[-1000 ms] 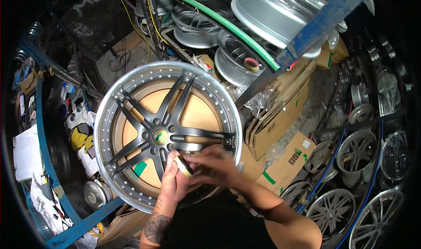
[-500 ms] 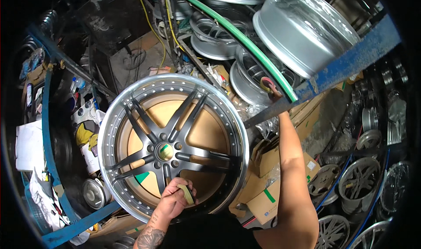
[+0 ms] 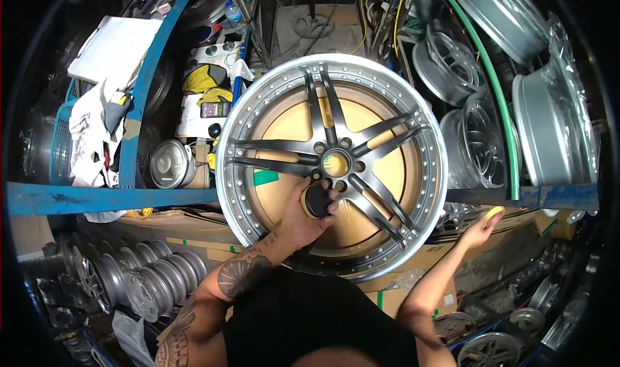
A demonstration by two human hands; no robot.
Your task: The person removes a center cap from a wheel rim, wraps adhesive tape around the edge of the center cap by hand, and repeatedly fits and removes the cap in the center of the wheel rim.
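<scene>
While your left hand hung over the near side of the big wheel, its thumb and fingers were clamped round the edge of a dark-faced disc with a pale yellow rim, just left and near of the hub. Couldn't tell if the disc touched metal; its near spokes were partly hidden.

Your right hand was out to the right, well apart from the wheel, fingers closed on a small yellow round piece. Too small to say whether roll or pad.

The wheel lay face up mid-scene, between the left blue bar and the right blue bar. What bore it underneath didn't show.

Handling, my read: the wheel looked heavy and fully stiff. Its polished lip looked slick and easy to scratch, the satin spokes grippier but their finish just as markable. Best hold for shifting it was two hands under the lip, left and right, nothing hard against the face. The disc looked light, probably a bit soft at the edge; your rim grip suited it, leaving the dark face uncovered. The yellow piece looked light too, so a pinch at its edge was enough.
</scene>
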